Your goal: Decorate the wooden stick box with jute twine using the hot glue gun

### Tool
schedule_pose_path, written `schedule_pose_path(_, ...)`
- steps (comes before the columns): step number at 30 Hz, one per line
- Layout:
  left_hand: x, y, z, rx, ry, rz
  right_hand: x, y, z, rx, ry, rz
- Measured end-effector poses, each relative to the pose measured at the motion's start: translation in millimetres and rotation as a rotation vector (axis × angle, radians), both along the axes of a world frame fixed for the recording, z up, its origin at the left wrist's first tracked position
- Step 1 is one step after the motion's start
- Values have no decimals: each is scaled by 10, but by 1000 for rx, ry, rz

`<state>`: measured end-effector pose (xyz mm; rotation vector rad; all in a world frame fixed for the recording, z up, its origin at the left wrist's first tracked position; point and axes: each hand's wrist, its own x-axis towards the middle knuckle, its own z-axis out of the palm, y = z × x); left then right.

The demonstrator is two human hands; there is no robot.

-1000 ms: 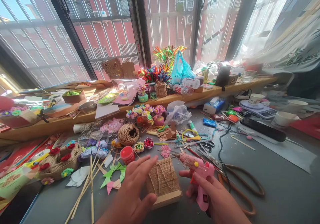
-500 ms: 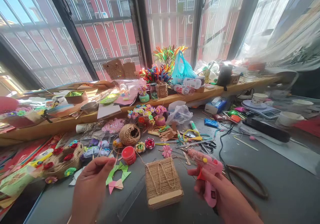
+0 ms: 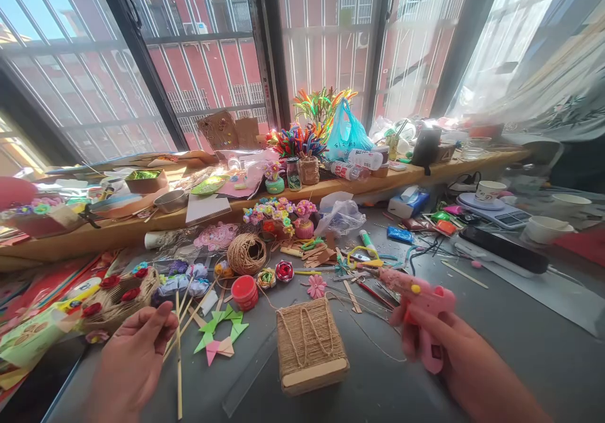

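Pink plastic glue gun (image 3: 421, 292) fills curled right grip (image 3: 449, 347), nozzle (image 3: 380, 274) outward presumably for safety; left grip (image 3: 135, 350) pinched, contents unclear

I look out from my own head, forward and down over the grey worktop (image 3: 378, 388) — near enough that my left hand (image 3: 135, 353) and right hand (image 3: 466, 357) loom large on its near side — and squarely past its far edge to the wooden ledge (image 3: 118, 231) and the windows (image 3: 321, 63).
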<state>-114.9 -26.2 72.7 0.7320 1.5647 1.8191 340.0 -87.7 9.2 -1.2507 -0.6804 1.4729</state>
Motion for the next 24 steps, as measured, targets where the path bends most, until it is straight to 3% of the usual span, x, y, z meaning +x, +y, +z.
schedule_pose_path(6, 68, -15, -137, -169, -74, -183, -169, -65, -121, -54, -44, 62)
schedule_pose_path(13, 136, -47, -323, -269, 252, -217, -381, -110, -154, -108, -22, 89)
schedule_pose_path(16, 185, -83, -391, -326, 280, -333, -452, -107, -110, -114, 2, 26)
schedule_pose_path(19, 245, -138, -419, -358, 304, -448, -475, -118, -104, -111, 30, -24)
schedule_pose_path(24, 265, -289, -416, -391, 282, -449, -387, -183, -179, -149, 26, 35)
